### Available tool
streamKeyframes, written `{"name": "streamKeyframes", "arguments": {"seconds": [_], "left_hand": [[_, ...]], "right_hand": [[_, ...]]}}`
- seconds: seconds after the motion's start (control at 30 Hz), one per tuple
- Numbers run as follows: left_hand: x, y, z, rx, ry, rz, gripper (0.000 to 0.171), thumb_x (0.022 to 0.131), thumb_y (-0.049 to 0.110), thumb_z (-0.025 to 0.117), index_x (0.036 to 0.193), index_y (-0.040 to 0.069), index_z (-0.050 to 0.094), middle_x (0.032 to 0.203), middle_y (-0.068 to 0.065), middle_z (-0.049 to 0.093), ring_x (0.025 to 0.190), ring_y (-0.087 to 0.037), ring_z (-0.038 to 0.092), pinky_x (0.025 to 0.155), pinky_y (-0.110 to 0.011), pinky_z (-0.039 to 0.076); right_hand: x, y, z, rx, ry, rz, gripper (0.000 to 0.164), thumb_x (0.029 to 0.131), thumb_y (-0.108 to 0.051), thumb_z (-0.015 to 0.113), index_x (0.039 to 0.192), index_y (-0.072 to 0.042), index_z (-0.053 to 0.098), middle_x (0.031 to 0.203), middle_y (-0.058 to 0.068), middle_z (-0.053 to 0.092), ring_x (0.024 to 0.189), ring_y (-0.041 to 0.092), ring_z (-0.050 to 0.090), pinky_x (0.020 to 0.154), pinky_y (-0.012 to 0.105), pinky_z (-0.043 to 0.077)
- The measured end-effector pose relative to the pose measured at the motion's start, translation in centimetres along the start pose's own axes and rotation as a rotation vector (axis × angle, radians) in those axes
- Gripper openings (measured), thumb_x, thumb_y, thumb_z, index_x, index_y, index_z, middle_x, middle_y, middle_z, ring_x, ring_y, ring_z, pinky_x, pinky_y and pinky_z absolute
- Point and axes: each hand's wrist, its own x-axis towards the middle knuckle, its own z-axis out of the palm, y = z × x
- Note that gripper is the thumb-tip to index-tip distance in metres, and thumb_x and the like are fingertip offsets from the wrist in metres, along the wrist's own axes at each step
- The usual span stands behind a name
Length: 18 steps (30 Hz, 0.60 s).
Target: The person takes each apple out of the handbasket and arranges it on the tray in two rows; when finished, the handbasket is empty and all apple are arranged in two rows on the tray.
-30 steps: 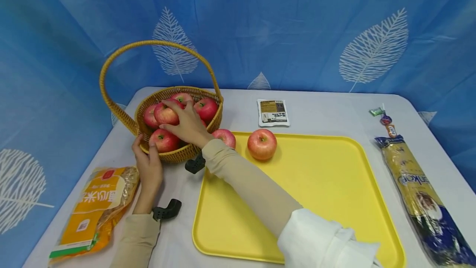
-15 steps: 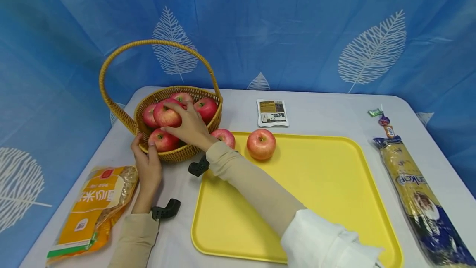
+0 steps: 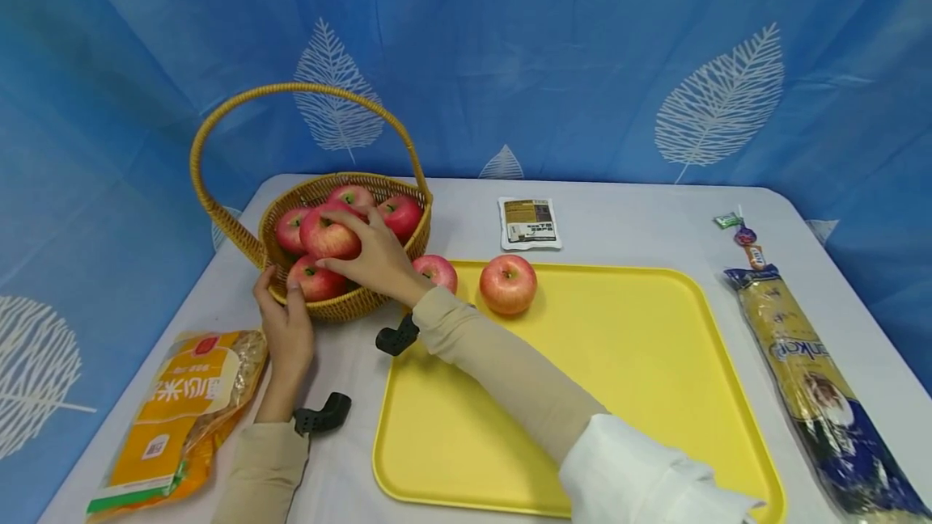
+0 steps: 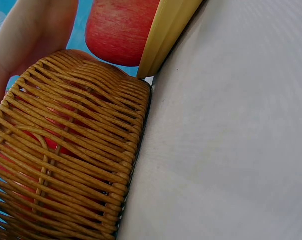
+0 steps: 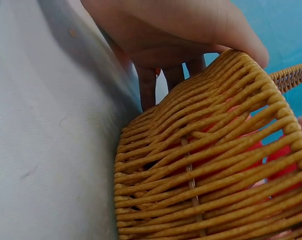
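- Very little has been changed since half a second ago: the whole head view is shifted slightly, and by the right hand (image 3: pixel 382 261) the topmost apple (image 3: pixel 331 237) is held as before, at left of centre in the frame.
- This apple is pinched between thumb and fingers, over the other apples (image 3: pixel 316 280) inside the basket (image 3: pixel 342 310).
- By the left hand (image 3: pixel 287 338), the near wall of the basket is gripped; in the right wrist view its thumb is seen at the rim and its fingers against the outside.
- From so small a change it is judged that the apple is not yet released and the basket is kept steady.
- Two apples (image 3: pixel 508 285) are placed at the far left edge of the yellow tray (image 3: pixel 619 386), right of the basket.
- On the white table (image 3: pixel 633 225), an orange bag (image 3: pixel 182 411) is seen at lower left, a small packet (image 3: pixel 530 225) at upper centre, and sweets (image 3: pixel 744 237) with a long pack (image 3: pixel 815 370) at right.
- Behind the table, a blue curtain (image 3: pixel 553 63) with white leaves is hung.
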Motion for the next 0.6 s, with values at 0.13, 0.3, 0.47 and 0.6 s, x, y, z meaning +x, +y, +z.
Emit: {"name": "streamKeyframes", "arguments": {"seconds": [0.13,0.3,0.47,0.6], "left_hand": [[0.0,-0.1,0.1,0.007,0.005,-0.009,0.051,0.096,0.034,0.036,0.137,0.008,0.024,0.146,-0.012,0.027,0.137,-0.022,0.021,0.112,-0.042,0.014],[0.0,-0.2,0.0,0.009,0.006,-0.013,0.052,0.096,0.035,0.036,0.138,0.008,0.023,0.146,-0.013,0.026,0.136,-0.024,0.021,0.112,-0.044,0.015],[0.1,-0.2,0.1,0.004,0.010,-0.007,0.051,0.096,0.035,0.037,0.138,0.008,0.024,0.145,-0.014,0.026,0.135,-0.024,0.023,0.111,-0.043,0.018],[0.2,-0.2,0.1,-0.005,0.011,-0.004,0.051,0.096,0.034,0.037,0.137,0.008,0.025,0.145,-0.015,0.027,0.135,-0.023,0.023,0.111,-0.042,0.017]], "right_hand": [[-0.4,0.2,-0.2,0.031,-0.015,-0.002,0.065,0.074,-0.040,0.071,0.132,-0.031,0.044,0.137,0.010,0.037,0.112,0.019,0.052,0.090,0.031,0.047],[-1.0,0.4,-0.4,0.097,-0.051,0.015,0.065,0.074,-0.043,0.070,0.132,-0.034,0.043,0.138,0.008,0.034,0.115,0.016,0.050,0.091,0.029,0.047],[-1.4,0.5,-0.7,0.143,-0.033,0.010,0.064,0.072,-0.038,0.074,0.130,-0.031,0.047,0.140,0.011,0.033,0.132,0.023,0.033,0.095,0.033,0.044],[-1.8,0.5,-1.0,0.140,-0.016,0.007,0.063,0.071,-0.037,0.075,0.128,-0.030,0.049,0.137,0.008,0.037,0.130,0.016,0.033,0.095,0.031,0.043]]}}
